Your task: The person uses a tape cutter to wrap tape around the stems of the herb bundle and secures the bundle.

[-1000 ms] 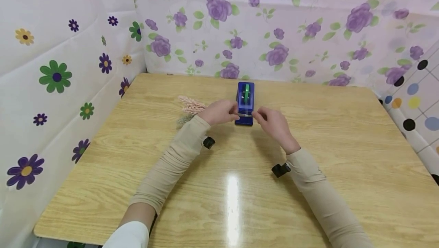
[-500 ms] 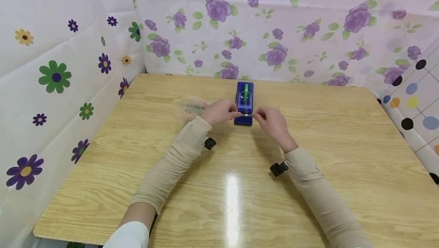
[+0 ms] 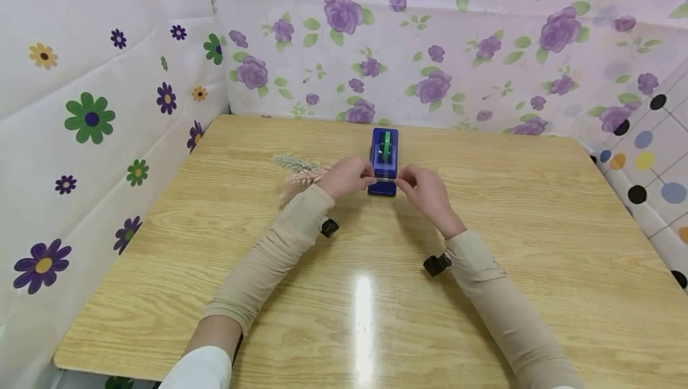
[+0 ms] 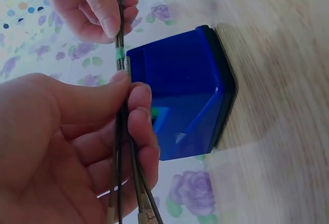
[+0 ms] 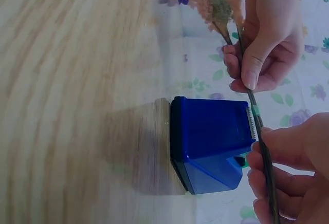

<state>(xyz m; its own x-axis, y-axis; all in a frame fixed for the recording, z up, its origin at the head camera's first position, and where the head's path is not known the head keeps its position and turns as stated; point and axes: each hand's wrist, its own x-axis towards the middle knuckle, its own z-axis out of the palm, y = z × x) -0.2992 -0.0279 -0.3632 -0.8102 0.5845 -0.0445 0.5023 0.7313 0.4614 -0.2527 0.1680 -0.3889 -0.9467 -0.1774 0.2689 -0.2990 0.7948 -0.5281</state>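
Observation:
A bunch of artificial pink and grey-green flower sprigs [image 3: 301,178] lies sideways across my hands. My left hand [image 3: 346,176] pinches its thin dark stems [image 4: 119,147] between thumb and fingers, flower heads out to the left. Farther along, my right hand [image 3: 428,196] pinches the same stems between thumb and fingertips. Between both hands a band of green-tinted tape [image 5: 256,110] shows around the stems. Right behind them, the blue tape dispenser [image 3: 377,165] stands on the table, its toothed cutting edge [image 5: 251,124] close beside the stems; it carries a green-cored roll [image 3: 386,145].
The wooden table [image 3: 516,245] extends to both sides and toward me. At its back rises a purple-flowered cloth [image 3: 398,48]; another flower-patterned cloth [image 3: 123,132] hangs along the left. Each wrist bears a small black camera [image 3: 438,265].
The flower bunch has turned about its stems: the grey-green sprig has gone from below the pink ones to above them. Both hands stay almost in place in front of the dispenser.

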